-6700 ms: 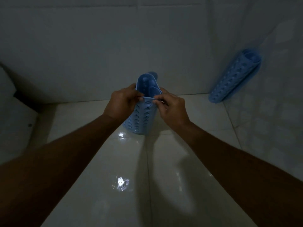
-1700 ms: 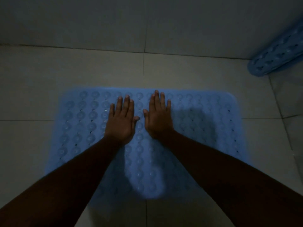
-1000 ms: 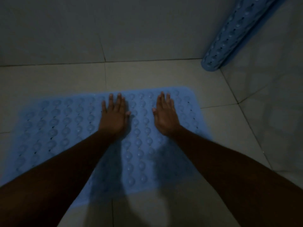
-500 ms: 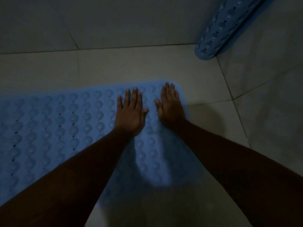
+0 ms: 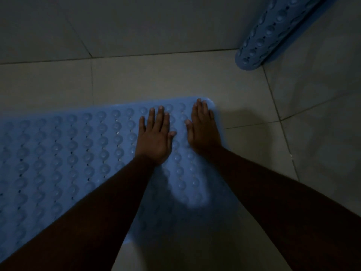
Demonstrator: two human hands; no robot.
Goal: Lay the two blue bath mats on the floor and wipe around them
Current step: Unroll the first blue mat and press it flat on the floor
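One blue bath mat (image 5: 64,153), covered in round suction cups, lies unrolled flat on the pale tiled floor and runs off the left edge of the view. My left hand (image 5: 155,136) presses flat on it, fingers apart, near its far right part. My right hand (image 5: 203,128) lies flat beside it, right at the mat's far right corner. The second blue mat (image 5: 269,32) stands rolled up, leaning in the corner of the walls at the upper right.
Tiled walls (image 5: 136,24) close the space at the back and on the right. Bare floor tiles (image 5: 254,149) lie between the flat mat and the right wall. The room is dim.
Since the earliest frame the held roll has been spread flat on the floor. Over the last second both hands have slid right along the mat to its far right corner.
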